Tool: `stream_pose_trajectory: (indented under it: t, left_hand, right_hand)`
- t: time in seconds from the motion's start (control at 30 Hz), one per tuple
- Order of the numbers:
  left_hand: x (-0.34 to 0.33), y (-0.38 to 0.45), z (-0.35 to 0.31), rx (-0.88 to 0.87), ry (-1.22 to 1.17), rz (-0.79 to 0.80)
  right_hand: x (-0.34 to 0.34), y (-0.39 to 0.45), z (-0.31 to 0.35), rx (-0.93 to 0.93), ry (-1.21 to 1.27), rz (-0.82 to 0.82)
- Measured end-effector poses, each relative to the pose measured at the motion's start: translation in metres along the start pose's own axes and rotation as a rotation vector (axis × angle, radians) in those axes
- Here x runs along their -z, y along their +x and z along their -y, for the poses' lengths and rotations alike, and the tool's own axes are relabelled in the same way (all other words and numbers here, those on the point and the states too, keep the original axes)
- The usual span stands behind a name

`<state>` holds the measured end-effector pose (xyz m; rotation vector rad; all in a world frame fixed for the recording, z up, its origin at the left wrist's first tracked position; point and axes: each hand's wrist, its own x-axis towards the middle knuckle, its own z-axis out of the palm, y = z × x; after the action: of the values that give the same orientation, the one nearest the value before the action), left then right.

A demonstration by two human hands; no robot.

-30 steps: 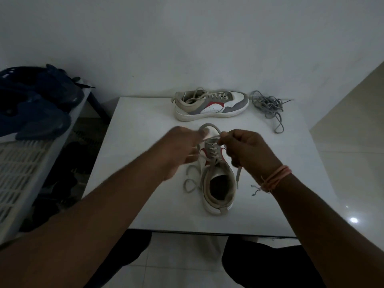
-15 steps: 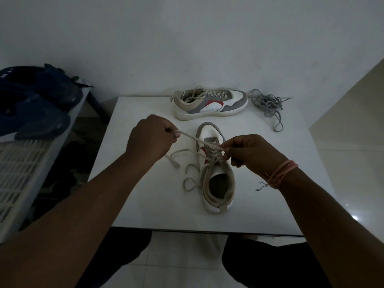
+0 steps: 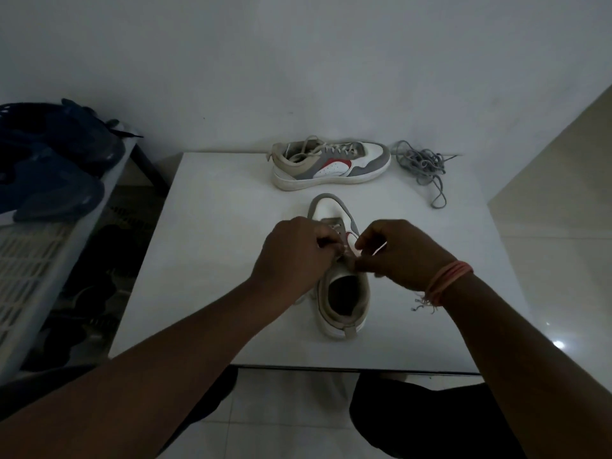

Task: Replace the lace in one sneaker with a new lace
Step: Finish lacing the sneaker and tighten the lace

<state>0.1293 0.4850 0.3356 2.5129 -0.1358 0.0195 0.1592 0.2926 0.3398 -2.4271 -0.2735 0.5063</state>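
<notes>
pinching the pale lace (image 3: 344, 251) over the near sneaker (image 3: 342, 293), left hand (image 3: 294, 256) and right hand (image 3: 397, 253)

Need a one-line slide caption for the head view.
Both hands, left and right, work the cream lace on the near sneaker.

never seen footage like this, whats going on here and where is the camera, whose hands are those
There is no robot here. The camera sits on a person's head and looks down at their own arms. On the white table a near sneaker points away from them. The left hand and right hand meet over its eyelets, fingers curled, apparently pinching its pale lace; the grip itself is hard to see in the dim light. A second sneaker lies at the back, with a loose grey lace beside it.
</notes>
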Motion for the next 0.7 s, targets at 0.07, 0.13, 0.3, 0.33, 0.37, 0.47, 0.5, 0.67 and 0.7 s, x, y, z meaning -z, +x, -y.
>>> stream_pose_trajectory:
  t: [0.07, 0.13, 0.3, 0.33, 0.37, 0.47, 0.5, 0.67, 0.7]
  left_hand:
    - [-0.008, -0.008, -0.004, -0.008, 0.082, 0.004]
    - [-0.014, -0.013, -0.006, 0.004, 0.110, -0.020]
    - [-0.021, -0.015, -0.011, 0.008, 0.141, -0.065]
    - [-0.022, -0.016, -0.012, 0.010, 0.143, -0.069]
    - [-0.024, -0.015, -0.012, 0.011, 0.144, -0.074]
    - [-0.026, -0.013, -0.014, 0.022, 0.155, -0.059]
    - [-0.026, -0.013, -0.014, 0.021, 0.151, -0.059]
    - [-0.026, -0.016, -0.016, 0.068, 0.022, -0.070]
    - [-0.027, -0.015, -0.015, 0.087, -0.014, -0.068]
  right_hand:
    - [-0.005, -0.001, 0.000, -0.019, 0.014, 0.048]
    - [-0.006, 0.000, -0.002, -0.029, 0.044, 0.043]
    - [-0.001, 0.002, -0.004, -0.082, 0.226, 0.112]
    - [-0.001, 0.002, -0.005, -0.087, 0.246, 0.115]
    - [-0.002, 0.002, -0.005, -0.089, 0.261, 0.114]
    - [-0.003, 0.001, -0.005, -0.086, 0.267, 0.106]
    - [-0.002, 0.001, -0.005, -0.085, 0.264, 0.105]
    - [0.000, 0.000, -0.003, -0.056, 0.221, 0.111]
    - [-0.001, 0.000, -0.003, -0.046, 0.213, 0.103]
